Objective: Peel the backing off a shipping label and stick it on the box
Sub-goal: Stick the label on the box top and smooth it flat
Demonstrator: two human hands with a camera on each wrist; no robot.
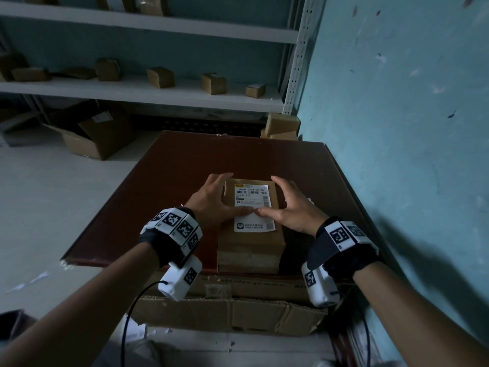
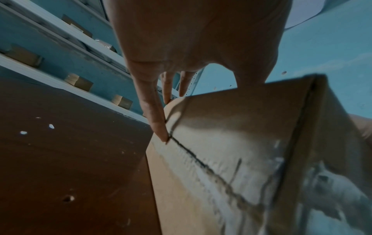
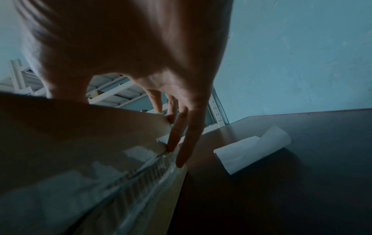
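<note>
Both thumbs meet at the middle of the shipping label [image 1: 252, 207], which lies face up on top of the box [image 1: 251, 234]. The box stands on the brown table [image 1: 164, 181], near its front edge. My left hand [image 1: 211, 201] spans the box's left side and my right hand [image 1: 288, 205] its right side; on each, the fingers are spread and fairly straight, resting along the box edges and clenching nothing. In the right wrist view a curled white sheet [image 3: 253, 149], probably the peeled backing, lies on the table just beside the box.

Judgement: the label is placed and the step in hand is pressing it down.

Faults possible from here:
1. Trapped air or creases, caused by pressing the edges before the centre.
2. Lifted corners, caused by leaving the far and near ends unpressed.
3. Box shift toward the table's front edge, caused by uneven thumb pressure.
4. Smeared or wrinkled barcode, caused by dragging instead of smoothing outward.
</note>
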